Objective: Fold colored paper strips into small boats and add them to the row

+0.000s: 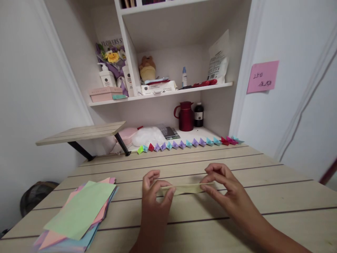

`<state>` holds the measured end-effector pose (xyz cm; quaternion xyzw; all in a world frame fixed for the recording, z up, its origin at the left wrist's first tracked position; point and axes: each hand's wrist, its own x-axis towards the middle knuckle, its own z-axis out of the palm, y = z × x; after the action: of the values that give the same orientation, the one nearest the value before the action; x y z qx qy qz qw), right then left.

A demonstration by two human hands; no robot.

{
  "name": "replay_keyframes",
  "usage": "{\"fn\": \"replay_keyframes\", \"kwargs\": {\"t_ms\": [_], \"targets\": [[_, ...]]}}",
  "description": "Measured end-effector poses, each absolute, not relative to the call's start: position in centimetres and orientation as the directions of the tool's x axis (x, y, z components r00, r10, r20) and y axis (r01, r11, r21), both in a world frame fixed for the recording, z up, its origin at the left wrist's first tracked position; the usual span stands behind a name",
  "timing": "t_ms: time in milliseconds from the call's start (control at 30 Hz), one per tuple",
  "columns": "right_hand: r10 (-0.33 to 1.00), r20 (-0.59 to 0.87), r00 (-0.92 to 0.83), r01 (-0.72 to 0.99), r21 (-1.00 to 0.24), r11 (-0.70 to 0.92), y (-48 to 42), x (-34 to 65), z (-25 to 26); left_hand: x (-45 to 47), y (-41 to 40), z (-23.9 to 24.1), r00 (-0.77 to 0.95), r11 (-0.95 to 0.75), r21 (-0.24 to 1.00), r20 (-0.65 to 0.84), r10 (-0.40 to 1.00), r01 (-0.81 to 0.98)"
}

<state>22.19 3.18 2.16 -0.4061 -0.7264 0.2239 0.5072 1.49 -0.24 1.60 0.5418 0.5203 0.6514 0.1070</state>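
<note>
A folded piece of pale yellow paper (187, 189) is held up just over the table, seen nearly edge-on. Its left end is pinched between thumb and forefinger of my left hand (157, 195). At the other end, my right hand (223, 186) pinches it the same way, with the other fingers curled above. To the left of my hands lies a loose stack of coloured paper sheets (81, 211), a light green one on top. Beyond my hands, small folded paper boats (182, 144) in purple, blue, red, pink and green stand in a row along the table's far edge.
A small raised wooden shelf (84, 133) stands at the table's far left. Behind the boats, a dark red jug (185, 116), a black bottle (198, 115) and a white plastic bag (149, 136) sit in the cabinet. A pink note (262, 76) is on the right wall.
</note>
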Motion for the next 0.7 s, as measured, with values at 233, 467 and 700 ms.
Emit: {"fn": "replay_keyframes", "kwargs": {"t_ms": [233,467,700], "targets": [[0.942,0.234,-0.241,0.015,-0.97,0.245,3.1,22.2,2.1,1.3,0.1,0.9,-0.3,-0.182,0.979,0.148,0.942,-0.089],[0.902,0.124,-0.414,-0.192,-0.98,0.047,3.0,21.3,2.0,1.1,0.3,0.9,-0.22,-0.122,0.964,0.069,0.973,-0.237],[0.925,0.094,-0.368,-0.095,-0.994,0.063,2.8,21.1,1.4,1.8,-0.6,1.5,0.023,-0.025,0.94,0.035,0.999,-0.341]]}}
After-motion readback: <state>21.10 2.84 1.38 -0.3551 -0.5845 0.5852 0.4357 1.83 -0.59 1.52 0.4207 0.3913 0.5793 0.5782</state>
